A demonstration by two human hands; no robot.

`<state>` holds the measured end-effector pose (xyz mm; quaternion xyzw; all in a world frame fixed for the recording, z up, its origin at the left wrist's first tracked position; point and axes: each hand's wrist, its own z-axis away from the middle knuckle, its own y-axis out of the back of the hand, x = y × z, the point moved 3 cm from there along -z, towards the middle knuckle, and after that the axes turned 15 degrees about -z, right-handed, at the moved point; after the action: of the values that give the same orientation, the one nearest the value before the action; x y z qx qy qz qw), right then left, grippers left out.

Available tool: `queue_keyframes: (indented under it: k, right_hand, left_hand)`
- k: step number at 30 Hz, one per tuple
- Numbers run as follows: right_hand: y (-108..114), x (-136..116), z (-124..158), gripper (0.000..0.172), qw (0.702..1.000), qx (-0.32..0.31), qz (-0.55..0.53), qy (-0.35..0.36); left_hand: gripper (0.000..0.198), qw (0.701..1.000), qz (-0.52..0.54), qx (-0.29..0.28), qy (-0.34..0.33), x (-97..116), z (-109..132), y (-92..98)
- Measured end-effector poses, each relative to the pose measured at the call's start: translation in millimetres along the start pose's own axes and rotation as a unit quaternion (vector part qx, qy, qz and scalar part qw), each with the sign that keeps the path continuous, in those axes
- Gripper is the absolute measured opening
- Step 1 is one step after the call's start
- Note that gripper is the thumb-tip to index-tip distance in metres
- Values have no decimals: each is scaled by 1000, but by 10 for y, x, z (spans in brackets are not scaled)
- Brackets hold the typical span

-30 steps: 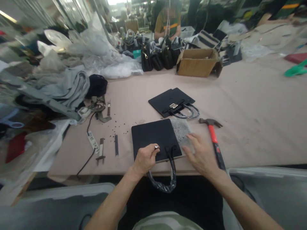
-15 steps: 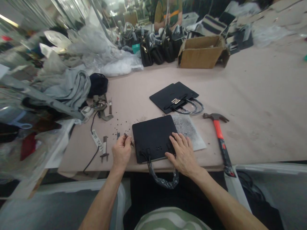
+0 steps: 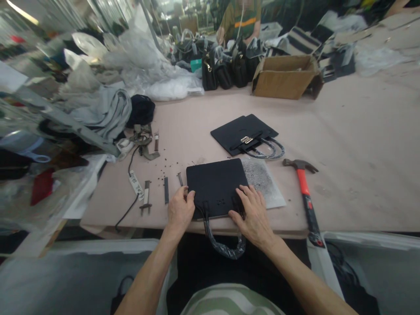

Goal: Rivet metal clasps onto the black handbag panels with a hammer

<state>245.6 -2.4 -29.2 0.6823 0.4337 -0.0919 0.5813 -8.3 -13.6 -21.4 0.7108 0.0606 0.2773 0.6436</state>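
Observation:
A flat black handbag panel (image 3: pixel 215 177) lies at the table's near edge, with small holes near its lower side. Its plastic-wrapped handle (image 3: pixel 225 249) hangs over the edge. My left hand (image 3: pixel 181 209) grips the panel's left edge, thumb on top; its other fingertips are partly hidden. My right hand (image 3: pixel 252 214) rests on the panel's right part near the handle's base, fingers apart. Beside the left fingers lies a slim metal rod-like tool (image 3: pixel 180 178), and left of it a dark flat strip (image 3: pixel 166 190). A white sheet covered in dark marks (image 3: pixel 265 183) is partly under the panel.
A claw hammer (image 3: pixel 305 192) with a red and black handle lies at right. Behind the panel is another black handbag (image 3: pixel 244 134) with a gold clasp. A metal tool (image 3: pixel 146 197), a cable (image 3: pixel 126 213) and black specks lie left. A cardboard box (image 3: pixel 282 83) stands farther back.
My left hand has let go of the slim metal tool, which now lies beside the panel, and has moved right onto the panel's left edge. My right hand stays on the panel.

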Motion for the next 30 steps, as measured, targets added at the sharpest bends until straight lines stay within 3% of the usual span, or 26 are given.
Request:
queue_keyframes:
  k: [5, 12, 20, 30]
  right_hand:
    - [38, 39, -85, 45, 999, 48, -2, 5]
    - [114, 134, -327, 33, 998, 54, 28, 22]
    - [43, 105, -250, 33, 998, 43, 35, 1]
    - [36, 127, -271, 32, 998, 43, 42, 30]
  left_hand:
    - [28, 996, -86, -19, 28, -182, -274, 233]
    - [27, 982, -164, -68, 60, -356, -493, 305]
    - [30, 986, -133, -91, 32, -217, -536, 176]
    - [20, 974, -146, -164, 55, -154, -821, 121]
